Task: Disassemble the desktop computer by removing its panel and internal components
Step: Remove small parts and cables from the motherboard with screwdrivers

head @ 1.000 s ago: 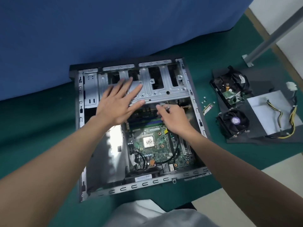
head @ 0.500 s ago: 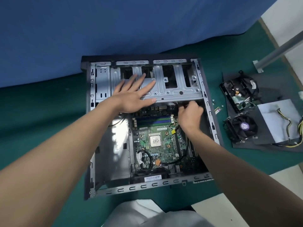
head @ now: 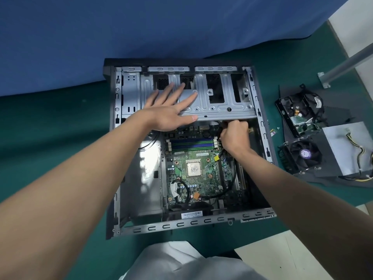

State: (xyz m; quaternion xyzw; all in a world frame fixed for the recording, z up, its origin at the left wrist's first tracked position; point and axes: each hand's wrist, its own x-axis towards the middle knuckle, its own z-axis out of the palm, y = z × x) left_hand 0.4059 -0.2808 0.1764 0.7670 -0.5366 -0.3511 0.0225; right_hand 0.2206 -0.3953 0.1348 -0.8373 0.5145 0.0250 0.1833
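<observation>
Both hands reach into the computer case (head: 181, 224), which lies open on the green counter (head: 50, 128). Flat on the drive cage (head: 222, 106) lies the left hand (head: 171, 110), fingers spread. At the cage's near edge the right hand (head: 235, 136) is curled; whatever it grips is hidden. Inside sits the motherboard (head: 193, 168); a fan (head: 304, 154) lies outside, to the right.
</observation>
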